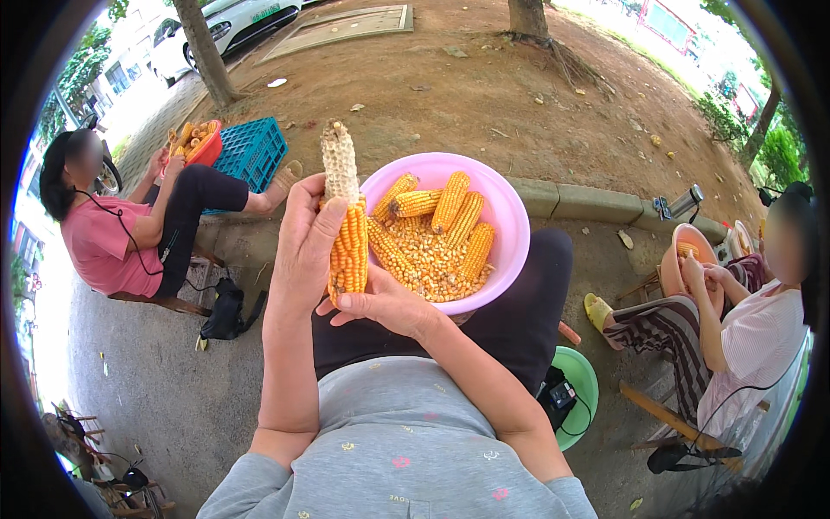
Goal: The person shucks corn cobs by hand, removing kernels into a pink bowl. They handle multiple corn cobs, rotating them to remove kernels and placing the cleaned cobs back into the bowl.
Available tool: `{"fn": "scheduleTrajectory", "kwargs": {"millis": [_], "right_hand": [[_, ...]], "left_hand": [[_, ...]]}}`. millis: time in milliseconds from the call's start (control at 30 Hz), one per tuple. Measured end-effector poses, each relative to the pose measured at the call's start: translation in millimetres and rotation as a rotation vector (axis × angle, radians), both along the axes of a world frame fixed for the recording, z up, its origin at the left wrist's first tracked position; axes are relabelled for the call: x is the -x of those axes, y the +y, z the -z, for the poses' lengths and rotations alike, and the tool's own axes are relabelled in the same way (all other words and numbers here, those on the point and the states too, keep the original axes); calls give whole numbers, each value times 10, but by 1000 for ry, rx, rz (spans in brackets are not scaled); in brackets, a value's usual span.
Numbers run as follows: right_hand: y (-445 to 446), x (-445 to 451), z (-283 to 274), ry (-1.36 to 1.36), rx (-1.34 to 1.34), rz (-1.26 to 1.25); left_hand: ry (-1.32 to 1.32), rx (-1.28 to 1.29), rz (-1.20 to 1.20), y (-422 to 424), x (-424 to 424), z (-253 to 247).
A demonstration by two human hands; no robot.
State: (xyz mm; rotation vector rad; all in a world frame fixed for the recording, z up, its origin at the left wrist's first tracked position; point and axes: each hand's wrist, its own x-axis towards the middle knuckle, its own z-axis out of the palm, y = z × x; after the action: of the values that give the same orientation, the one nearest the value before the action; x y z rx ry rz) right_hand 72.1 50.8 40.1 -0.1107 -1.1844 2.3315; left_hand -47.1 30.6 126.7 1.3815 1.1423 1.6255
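Note:
My left hand (303, 237) is closed round a partly shelled corn cob (349, 246), held upright. Its upper part is bare and pale, while yellow kernels cover the lower part. The fingers of my right hand (389, 301) are at the cob's lower end, thumb against the kernels; some of those fingers are hidden behind it. Just right of the cob, a pink plastic basin (512, 259) rests at my lap. Inside it are loose corn kernels (431, 259) with several unshelled corn cobs (450, 202) on and around them.
Two people sit at the sides, one with a red basin of cobs (209, 152) near a blue plastic crate (249, 152), the other with an orange basin (671, 272). A green basin (587, 383) holding a black device stands beside my leg. A stone kerb (583, 202) runs ahead.

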Motion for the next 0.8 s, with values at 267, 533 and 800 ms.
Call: {"fn": "scheduleTrajectory", "kwargs": {"millis": [267, 533, 800], "right_hand": [[127, -80, 241, 17, -8, 248], [282, -159, 439, -62, -177, 591], [292, -175, 513, -96, -133, 679]], "left_hand": [[-274, 31, 197, 286, -118, 368], [-279, -21, 225, 566, -302, 684], [-260, -54, 200, 595, -426, 703]]}}
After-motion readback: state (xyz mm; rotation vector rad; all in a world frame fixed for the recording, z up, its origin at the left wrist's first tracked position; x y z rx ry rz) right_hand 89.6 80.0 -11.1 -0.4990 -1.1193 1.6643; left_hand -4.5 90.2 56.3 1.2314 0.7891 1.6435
